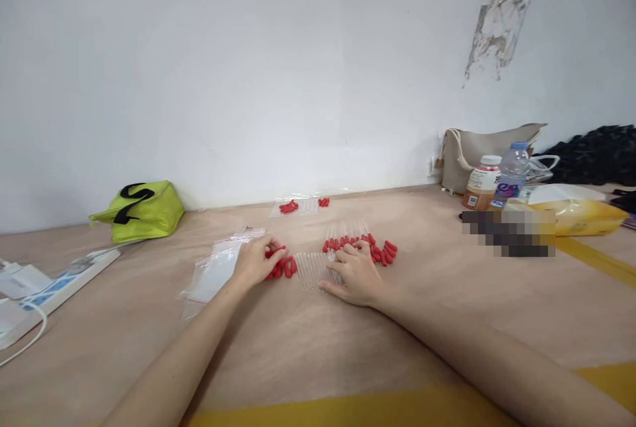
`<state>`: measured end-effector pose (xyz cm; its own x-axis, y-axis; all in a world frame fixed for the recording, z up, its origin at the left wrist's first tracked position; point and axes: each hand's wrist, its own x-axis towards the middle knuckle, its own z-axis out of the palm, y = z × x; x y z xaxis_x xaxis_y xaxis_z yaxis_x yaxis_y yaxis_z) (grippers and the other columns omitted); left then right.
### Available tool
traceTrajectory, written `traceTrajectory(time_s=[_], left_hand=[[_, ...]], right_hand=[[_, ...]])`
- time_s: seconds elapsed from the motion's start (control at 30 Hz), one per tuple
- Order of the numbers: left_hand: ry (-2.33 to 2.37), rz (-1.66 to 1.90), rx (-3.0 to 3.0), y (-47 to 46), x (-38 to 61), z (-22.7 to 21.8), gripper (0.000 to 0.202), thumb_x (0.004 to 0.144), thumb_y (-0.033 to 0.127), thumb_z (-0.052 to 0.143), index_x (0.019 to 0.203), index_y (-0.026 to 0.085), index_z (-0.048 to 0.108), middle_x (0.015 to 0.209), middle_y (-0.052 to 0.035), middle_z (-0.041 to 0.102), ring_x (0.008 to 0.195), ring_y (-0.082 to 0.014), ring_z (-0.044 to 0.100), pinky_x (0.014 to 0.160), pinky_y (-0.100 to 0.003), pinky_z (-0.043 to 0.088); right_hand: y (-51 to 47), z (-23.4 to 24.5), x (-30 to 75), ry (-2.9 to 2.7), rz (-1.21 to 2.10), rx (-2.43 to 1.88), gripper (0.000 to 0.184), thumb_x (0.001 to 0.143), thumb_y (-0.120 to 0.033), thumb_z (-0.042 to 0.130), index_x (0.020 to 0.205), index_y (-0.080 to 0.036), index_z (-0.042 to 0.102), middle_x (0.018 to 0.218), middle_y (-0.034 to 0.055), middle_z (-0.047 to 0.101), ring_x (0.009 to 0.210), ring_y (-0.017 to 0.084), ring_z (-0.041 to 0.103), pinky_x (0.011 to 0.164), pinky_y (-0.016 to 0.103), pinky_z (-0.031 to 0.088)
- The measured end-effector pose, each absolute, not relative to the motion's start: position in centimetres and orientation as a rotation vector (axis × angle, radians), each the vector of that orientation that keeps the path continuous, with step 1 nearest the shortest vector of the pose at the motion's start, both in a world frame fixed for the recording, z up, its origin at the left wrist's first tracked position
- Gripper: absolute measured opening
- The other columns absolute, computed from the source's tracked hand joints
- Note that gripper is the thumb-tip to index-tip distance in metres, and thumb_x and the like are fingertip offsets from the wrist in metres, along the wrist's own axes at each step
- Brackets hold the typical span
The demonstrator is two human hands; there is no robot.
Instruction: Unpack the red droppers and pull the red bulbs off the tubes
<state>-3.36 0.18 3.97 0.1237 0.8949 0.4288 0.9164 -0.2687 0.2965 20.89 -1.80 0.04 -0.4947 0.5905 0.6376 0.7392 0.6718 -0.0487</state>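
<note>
My left hand [257, 260] is closed in a pinch over a pile of small red rubber bulbs [287, 269], and a red bulb shows at its fingertips. Clear thin glass tubes [309, 271] lie side by side between my hands. My right hand [358, 275] rests over the right part of these tubes, thumb apart from the bent fingers; whether it touches one is hard to see. Just beyond it lies a row of glass droppers [348, 235] with red bulbs on their near ends. More loose red bulbs [388, 253] sit right of that row.
Clear zip bags [216, 271] lie left of my left hand. Near the wall is another bag with tubes and red bulbs [289, 207]. A power strip [59, 291] and a lime pouch [144, 212] stand left; bottles [483, 182], a beige bag [460, 149] and a yellow pack [571, 212] right.
</note>
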Motion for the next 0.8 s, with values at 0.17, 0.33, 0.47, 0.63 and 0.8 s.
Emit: traceTrajectory(time_s=[0.17, 0.33, 0.47, 0.63, 0.8], left_hand=[[-1.768, -0.632, -2.235, 0.0, -2.3, 3.7, 0.021, 0.074, 0.041, 0.051, 0.068, 0.023, 0.06, 0.078, -0.0023, 0.063, 0.083, -0.0249, 0.053, 0.076, -0.04, 0.034], [-1.82, -0.753, -2.055, 0.0, -2.9, 4.9, 0.023, 0.076, 0.04, 0.047, 0.072, 0.023, 0.062, 0.09, -0.0051, 0.062, 0.092, -0.0271, 0.051, 0.078, -0.042, 0.034], [-1.839, -0.724, -2.104, 0.4, -1.5, 6.3, 0.017, 0.073, 0.034, 0.051, 0.071, 0.023, 0.063, 0.089, -0.0043, 0.062, 0.094, -0.0275, 0.05, 0.083, -0.044, 0.033], [-1.938, -0.562, -2.359, 3.4, 3.1, 6.2, 0.014, 0.077, 0.03, 0.055, 0.082, 0.019, 0.063, 0.09, -0.0043, 0.061, 0.089, -0.0222, 0.055, 0.083, -0.041, 0.041], [-1.96, -0.649, -2.453, 6.3, 6.2, 5.2, 0.031, 0.084, 0.03, 0.05, 0.111, 0.015, 0.05, 0.111, -0.007, 0.052, 0.095, -0.0192, 0.054, 0.078, -0.037, 0.047]], right_hand=[[-1.3, 1.4, 21.7, -2.065, -0.306, -1.082, 0.031, 0.079, -0.047, 0.05, 0.076, -0.022, 0.066, 0.072, 0.0026, 0.062, 0.075, 0.016, 0.048, 0.081, 0.038, 0.019], [0.0, 2.6, 25.4, -1.961, -0.342, -1.195, 0.028, 0.082, -0.038, 0.048, 0.069, -0.021, 0.067, 0.067, 0.0017, 0.062, 0.072, 0.014, 0.05, 0.08, 0.036, 0.018], [0.7, 1.7, 28.8, -1.908, -0.329, -1.26, 0.027, 0.082, -0.035, 0.047, 0.068, -0.022, 0.066, 0.063, 0.0006, 0.061, 0.068, 0.013, 0.05, 0.077, 0.034, 0.019], [0.6, -0.1, 30.3, -1.825, -0.277, -1.347, 0.03, 0.082, -0.039, 0.043, 0.071, -0.023, 0.066, 0.064, 0.0011, 0.062, 0.069, 0.015, 0.052, 0.072, 0.032, 0.022], [0.2, -0.4, 30.4, -1.84, -0.302, -1.375, 0.029, 0.081, -0.037, 0.045, 0.067, -0.023, 0.066, 0.063, 0.0004, 0.063, 0.068, 0.015, 0.053, 0.071, 0.031, 0.022]])
